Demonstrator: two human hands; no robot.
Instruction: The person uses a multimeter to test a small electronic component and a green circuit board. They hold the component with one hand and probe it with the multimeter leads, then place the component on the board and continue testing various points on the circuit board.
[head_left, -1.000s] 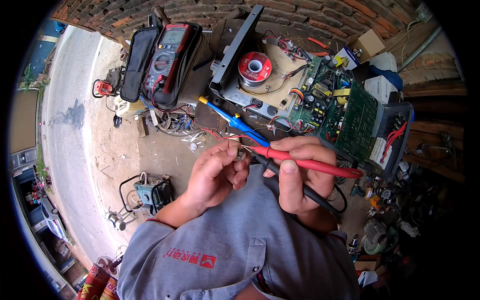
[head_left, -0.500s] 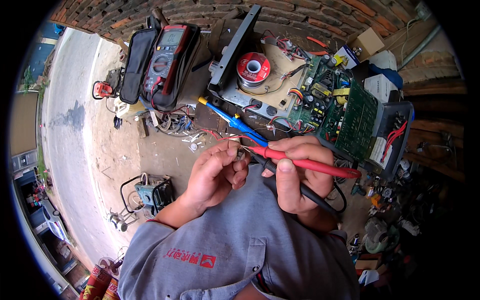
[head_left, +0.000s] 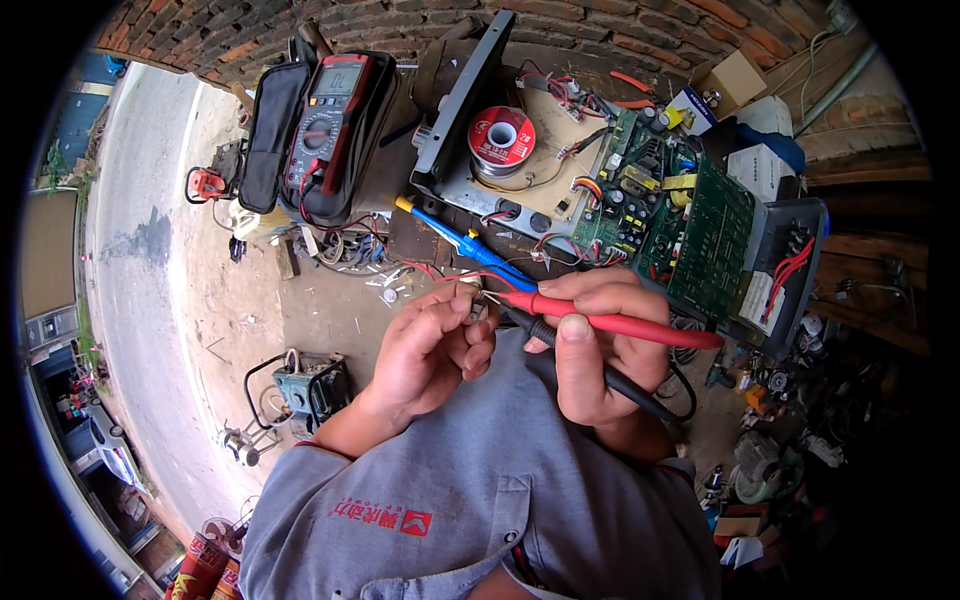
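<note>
So both hands were up in front of the grey shirt (head_left: 420, 450), fingertips nearly meeting. The left hand (head_left: 425, 345) had its thumb and index finger pinched around a small pale part (head_left: 479, 303), with the other fingers curled in. The right hand (head_left: 590, 380) was gripping two test probes at once, kinda chopstick style: the red probe (head_left: 640, 328) on top and the black probe (head_left: 535, 326) underneath, thumb pressed across them. Both tips pointed left at that little part, but it's too small for me to tell whether they were actually touching it.

Beyond the hands, a blue pen-shaped tool (head_left: 460, 240) with a yellow end lay at an angle on the table (head_left: 412, 238). Up and left of it, the red and grey multimeter (head_left: 325, 120) sat in an open black case (head_left: 272, 140), screen lit. Right of that was an opened-up metal unit with an upright dark panel (head_left: 470, 95), a red-labelled spool of wire (head_left: 502, 142) resting on its pale board, and green circuit boards (head_left: 700, 225) packed with components on the right side.
</note>
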